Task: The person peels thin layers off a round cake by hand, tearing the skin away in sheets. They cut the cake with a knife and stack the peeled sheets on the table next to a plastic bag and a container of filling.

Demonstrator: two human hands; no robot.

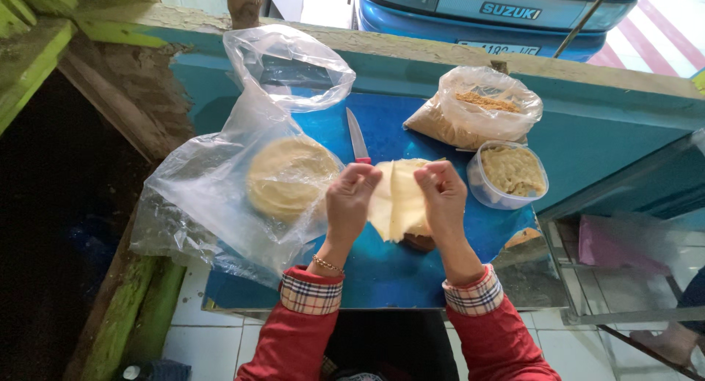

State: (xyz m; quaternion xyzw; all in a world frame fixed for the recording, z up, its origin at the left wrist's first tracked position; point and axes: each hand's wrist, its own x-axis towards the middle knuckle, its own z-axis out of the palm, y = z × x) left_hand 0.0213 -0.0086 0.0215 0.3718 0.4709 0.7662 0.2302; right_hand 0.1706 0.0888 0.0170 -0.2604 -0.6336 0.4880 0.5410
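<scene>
My left hand (349, 200) and my right hand (442, 196) both pinch the top edge of a thin, pale yellow round wrapper (399, 202), held up over the blue board (382, 271). The sheet hangs folded between the two hands. Under its lower edge a brown lump (420, 242) lies on the board. A stack of the same round wrappers (291, 177) rests in a clear plastic bag (220, 197) to the left of my left hand.
A knife with a red handle (357, 137) lies on the board behind my hands. A clear tub of yellowish filling (508, 175) and a plastic bag of brown crumbs (477, 109) stand at the right. A blue vehicle (499, 13) is beyond the ledge.
</scene>
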